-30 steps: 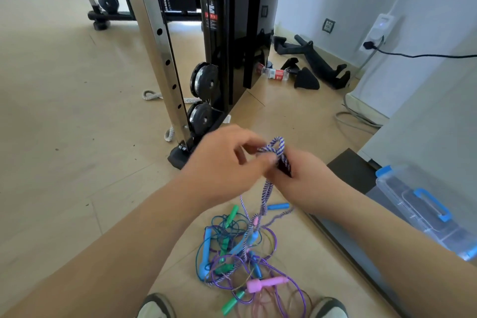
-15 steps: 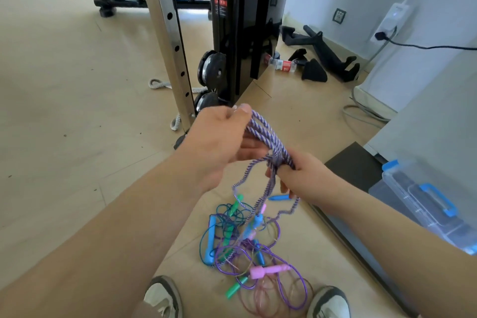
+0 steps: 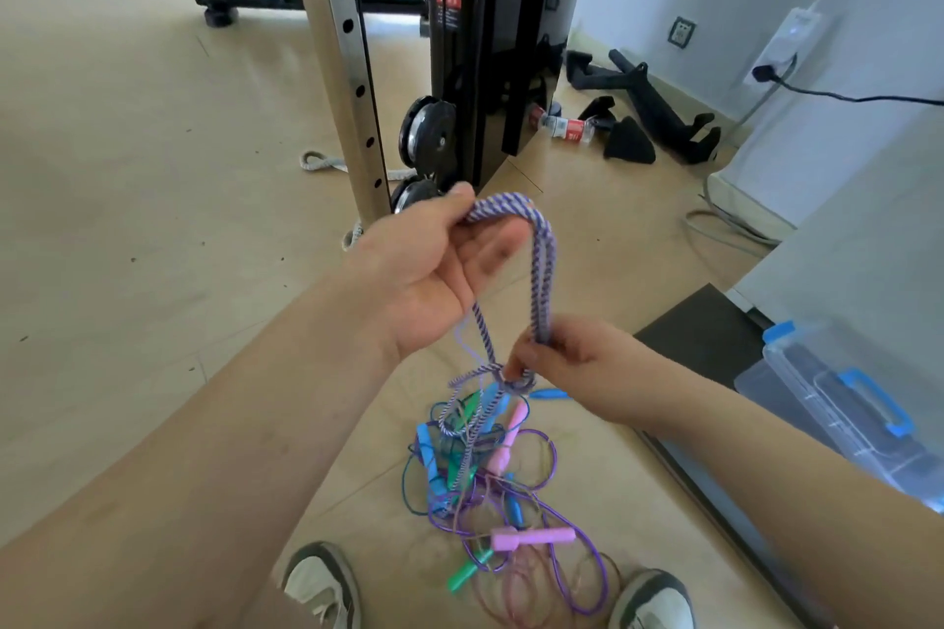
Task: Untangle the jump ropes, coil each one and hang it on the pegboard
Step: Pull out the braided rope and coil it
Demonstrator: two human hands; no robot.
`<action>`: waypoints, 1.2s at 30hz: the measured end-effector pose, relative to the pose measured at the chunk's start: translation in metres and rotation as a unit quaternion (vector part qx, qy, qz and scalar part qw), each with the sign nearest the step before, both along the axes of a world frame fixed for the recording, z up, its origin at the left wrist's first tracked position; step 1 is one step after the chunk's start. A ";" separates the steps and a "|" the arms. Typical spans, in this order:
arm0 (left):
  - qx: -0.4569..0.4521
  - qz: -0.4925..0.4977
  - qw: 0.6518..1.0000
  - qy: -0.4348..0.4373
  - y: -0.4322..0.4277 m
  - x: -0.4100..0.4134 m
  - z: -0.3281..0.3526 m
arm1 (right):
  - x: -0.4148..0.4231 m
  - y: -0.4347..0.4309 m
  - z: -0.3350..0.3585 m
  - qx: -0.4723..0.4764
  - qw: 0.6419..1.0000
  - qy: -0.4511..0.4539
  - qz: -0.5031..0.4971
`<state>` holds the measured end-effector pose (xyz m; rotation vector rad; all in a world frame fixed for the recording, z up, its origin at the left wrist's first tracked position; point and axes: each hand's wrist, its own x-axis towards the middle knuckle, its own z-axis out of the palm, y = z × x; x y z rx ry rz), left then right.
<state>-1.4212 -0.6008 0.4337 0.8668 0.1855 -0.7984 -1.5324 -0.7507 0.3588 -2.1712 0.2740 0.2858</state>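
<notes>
A purple-and-white striped jump rope [image 3: 540, 266] arches between my hands. My left hand [image 3: 439, 266] pinches its upper loop between thumb and fingers, palm up. Lower and to the right, my right hand [image 3: 567, 358] grips the doubled strands where they meet a knot. From there the rope drops into a tangled pile of jump ropes [image 3: 490, 480] on the floor between my shoes, with blue, green and pink handles and thin purple, pink and teal cords. No pegboard is in view.
A black weight machine with a perforated steel upright [image 3: 352, 66] stands just beyond my hands. A clear bin with blue latches [image 3: 848, 404] sits at right beside a dark mat [image 3: 705, 337]. Black attachments and a bottle [image 3: 567, 127] lie by the wall.
My hands have drawn apart: the left rose and turned palm up with the loop, the right sank toward the pile. The striped rope now spans a longer arc.
</notes>
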 end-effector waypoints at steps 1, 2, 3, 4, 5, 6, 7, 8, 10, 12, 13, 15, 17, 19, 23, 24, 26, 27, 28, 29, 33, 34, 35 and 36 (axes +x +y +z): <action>-0.026 0.014 1.000 -0.004 0.004 0.005 0.001 | 0.000 -0.002 -0.002 -0.027 1.000 0.015 -0.006; -0.053 0.023 0.998 -0.005 0.008 0.010 0.000 | 0.001 -0.003 -0.002 -0.047 0.999 0.010 -0.022; -0.059 0.018 0.998 -0.009 0.009 0.013 -0.001 | 0.003 -0.003 -0.001 -0.054 0.997 -0.016 -0.048; -0.038 0.007 0.999 -0.021 0.009 0.013 -0.003 | 0.006 -0.001 0.004 -0.041 0.994 -0.057 -0.082; 0.017 -0.014 0.998 -0.051 0.007 0.011 -0.008 | 0.009 0.001 0.009 -0.003 0.987 -0.100 -0.123; 0.104 -0.046 0.987 -0.110 0.004 0.007 -0.016 | 0.012 0.001 0.014 0.066 0.975 -0.133 -0.165; 0.216 -0.096 0.946 -0.220 0.004 0.003 -0.026 | 0.014 0.002 0.020 0.147 0.957 -0.149 -0.200; 0.311 -0.169 0.858 -0.372 0.004 -0.002 -0.037 | 0.014 0.003 0.025 0.213 0.938 -0.157 -0.223; 0.389 -0.300 0.679 -0.545 0.002 -0.012 -0.054 | 0.013 0.004 0.030 0.269 0.917 -0.162 -0.248; 0.417 -0.305 0.648 -0.560 0.002 -0.012 -0.066 | 0.014 0.003 0.033 0.296 0.899 -0.164 -0.277; 0.419 -0.288 0.659 -0.555 0.001 -0.009 -0.070 | 0.014 0.001 0.035 0.316 0.887 -0.170 -0.292; 0.420 -0.281 0.666 -0.548 0.000 -0.006 -0.074 | 0.015 -0.006 0.040 0.366 0.857 -0.180 -0.317; 0.413 -0.285 0.672 -0.545 -0.002 -0.007 -0.076 | 0.013 -0.011 0.044 0.422 0.828 -0.182 -0.322; 0.420 -0.292 0.673 -0.534 -0.005 -0.010 -0.075 | 0.010 -0.014 0.043 0.446 0.810 -0.181 -0.335; 0.393 -0.345 0.692 -0.497 -0.011 -0.015 -0.072 | 0.009 -0.024 0.043 0.441 0.791 -0.176 -0.387; 0.378 -0.338 0.706 -0.494 -0.012 -0.016 -0.070 | 0.009 -0.027 0.044 0.447 0.787 -0.162 -0.393; 0.368 -0.307 0.722 -0.499 -0.015 -0.019 -0.068 | 0.008 -0.029 0.045 0.478 0.777 -0.137 -0.386; 0.370 -0.294 0.720 -0.509 -0.015 -0.021 -0.067 | 0.008 -0.028 0.045 0.498 0.771 -0.129 -0.375; 0.374 -0.289 0.710 -0.521 -0.017 -0.023 -0.067 | 0.008 -0.027 0.044 0.514 0.767 -0.124 -0.364; 0.377 -0.292 0.700 -0.532 -0.017 -0.024 -0.066 | 0.008 -0.026 0.044 0.525 0.764 -0.122 -0.355; 0.349 -0.309 0.725 -0.507 -0.018 -0.021 -0.066 | 0.009 -0.022 0.046 0.563 0.738 -0.134 -0.348; 0.349 -0.313 0.731 -0.496 -0.018 -0.021 -0.068 | 0.010 -0.022 0.047 0.573 0.731 -0.136 -0.345; 0.361 -0.308 0.727 -0.496 -0.018 -0.021 -0.071 | 0.010 -0.022 0.047 0.580 0.729 -0.135 -0.339; 0.388 -0.300 0.709 -0.507 -0.018 -0.021 -0.074 | 0.011 -0.022 0.047 0.583 0.730 -0.131 -0.331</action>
